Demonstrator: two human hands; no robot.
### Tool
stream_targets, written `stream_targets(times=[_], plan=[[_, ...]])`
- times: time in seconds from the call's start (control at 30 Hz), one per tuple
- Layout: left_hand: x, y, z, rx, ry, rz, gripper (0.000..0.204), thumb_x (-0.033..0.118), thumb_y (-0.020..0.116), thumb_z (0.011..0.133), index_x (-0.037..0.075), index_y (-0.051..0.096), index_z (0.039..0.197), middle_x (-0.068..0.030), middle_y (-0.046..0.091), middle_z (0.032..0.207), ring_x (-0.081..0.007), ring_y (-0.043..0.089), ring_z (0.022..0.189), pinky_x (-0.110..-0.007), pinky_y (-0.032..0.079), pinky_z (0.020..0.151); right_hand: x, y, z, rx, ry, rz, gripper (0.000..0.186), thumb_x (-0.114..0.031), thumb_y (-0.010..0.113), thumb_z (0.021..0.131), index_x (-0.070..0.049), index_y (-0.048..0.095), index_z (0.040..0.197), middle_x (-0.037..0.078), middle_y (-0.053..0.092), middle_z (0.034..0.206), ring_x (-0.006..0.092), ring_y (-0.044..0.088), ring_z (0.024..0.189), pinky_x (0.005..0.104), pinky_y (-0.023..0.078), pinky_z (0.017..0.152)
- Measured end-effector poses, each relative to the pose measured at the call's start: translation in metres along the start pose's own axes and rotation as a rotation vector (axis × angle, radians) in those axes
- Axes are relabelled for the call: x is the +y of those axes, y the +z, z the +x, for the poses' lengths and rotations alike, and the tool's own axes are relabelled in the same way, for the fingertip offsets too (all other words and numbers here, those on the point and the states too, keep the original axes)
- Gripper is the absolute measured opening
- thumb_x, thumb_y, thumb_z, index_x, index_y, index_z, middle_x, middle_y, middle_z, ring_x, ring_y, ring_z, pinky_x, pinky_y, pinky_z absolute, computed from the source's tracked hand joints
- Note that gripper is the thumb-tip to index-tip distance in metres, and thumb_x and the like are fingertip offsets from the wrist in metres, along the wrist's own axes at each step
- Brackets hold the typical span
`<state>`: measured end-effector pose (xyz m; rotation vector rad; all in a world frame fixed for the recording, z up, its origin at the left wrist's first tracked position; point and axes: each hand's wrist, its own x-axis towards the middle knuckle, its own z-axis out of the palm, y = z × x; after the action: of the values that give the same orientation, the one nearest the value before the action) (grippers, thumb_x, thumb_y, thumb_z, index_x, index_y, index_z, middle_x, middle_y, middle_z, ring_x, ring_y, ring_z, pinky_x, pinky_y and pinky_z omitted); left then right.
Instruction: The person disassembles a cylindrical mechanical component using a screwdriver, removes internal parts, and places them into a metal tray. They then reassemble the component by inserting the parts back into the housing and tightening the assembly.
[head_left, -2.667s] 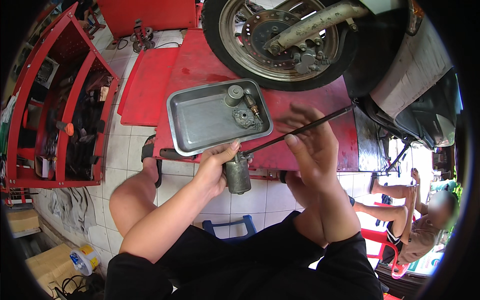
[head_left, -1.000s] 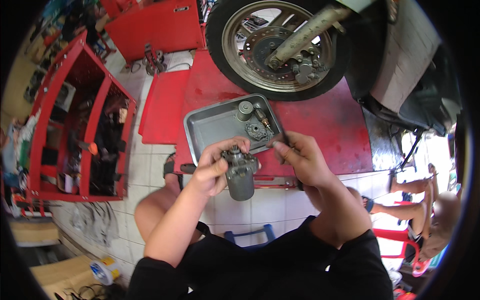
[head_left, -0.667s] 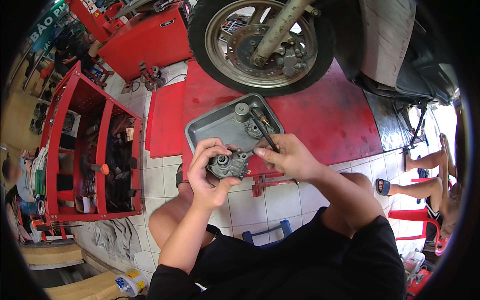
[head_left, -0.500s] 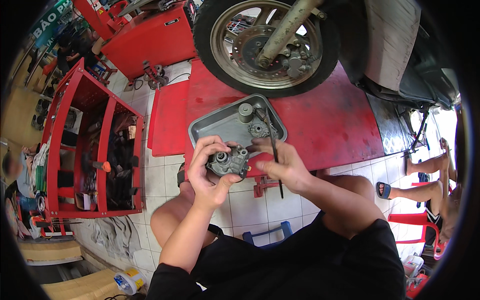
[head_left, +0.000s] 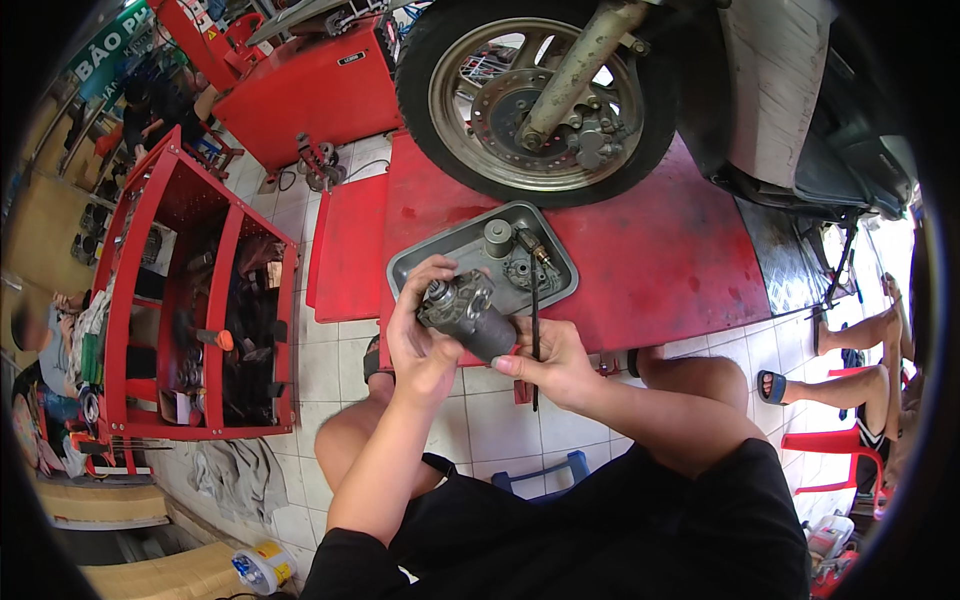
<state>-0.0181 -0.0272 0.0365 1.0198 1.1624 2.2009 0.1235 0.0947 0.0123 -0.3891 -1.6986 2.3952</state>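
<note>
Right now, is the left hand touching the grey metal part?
Touching: the head view shows the left hand wrapped around the grey metal part, fingers on its upper end.

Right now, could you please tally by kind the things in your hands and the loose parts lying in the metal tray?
Grey metal motor-like part, held in the left hand: 1
Thin dark rod-shaped tool, held in the right hand: 1
Loose metal parts in the grey tray: 3 (cylinder, gear-like piece, small fitting)
Total: 5
</note>
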Motion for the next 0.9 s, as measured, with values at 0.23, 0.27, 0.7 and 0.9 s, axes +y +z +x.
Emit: stream_targets(times=[0.23,0.27,0.7,0.9], plan=[[-0.022,0.002,-0.011,0.178,-0.394,-0.395,0.059,0.04,0.07,0.092,0.004,0.05,0.134,-0.0195,0.052,0.139,-0.0334,0.047,0.136,-0.048,0.039,0.113,-0.02,-0.013,0.01,0.074,0.015,-0.358,0.033,-0.019,0.078,0.084,0.008,0.067,0.101,0.011,0.07,0.078,0.0146,0.067,0.074,0.032,0.052,0.067],[-0.025,-0.004,-0.012,0.262,-0.508,-0.465,0.05,0.037,0.065,0.096,0.004,0.052,0.132,-0.0174,0.06,0.13,-0.0325,0.051,0.131,-0.048,0.043,0.109,-0.034,-0.01,0.011,0.071,0.106,-0.515,0.035,-0.022,0.079,0.083,0.008,0.067,0.098,0.014,0.07,0.078,0.0181,0.068,0.075,0.0338,0.052,0.069],[-0.101,-0.104,0.032,0.542,-0.839,0.877,0.061,0.047,0.087,0.07,-0.007,0.072,0.095,-0.017,0.073,0.093,-0.0279,0.07,0.083,-0.037,0.054,0.077,-0.106,-0.061,0.014,0.346,-0.166,-1.066,0.037,-0.02,0.079,0.08,0.007,0.064,0.1,0.028,0.069,0.091,0.0452,0.068,0.088,0.0484,0.055,0.078],[-0.104,-0.099,0.06,0.302,-0.819,1.355,0.065,0.047,0.089,0.065,-0.007,0.073,0.096,-0.017,0.074,0.096,-0.0229,0.072,0.083,-0.037,0.055,0.077,-0.094,-0.08,0.011,0.321,-0.228,-1.153,0.033,-0.02,0.078,0.081,0.006,0.063,0.096,0.028,0.068,0.089,0.0462,0.068,0.087,0.0511,0.056,0.076]])
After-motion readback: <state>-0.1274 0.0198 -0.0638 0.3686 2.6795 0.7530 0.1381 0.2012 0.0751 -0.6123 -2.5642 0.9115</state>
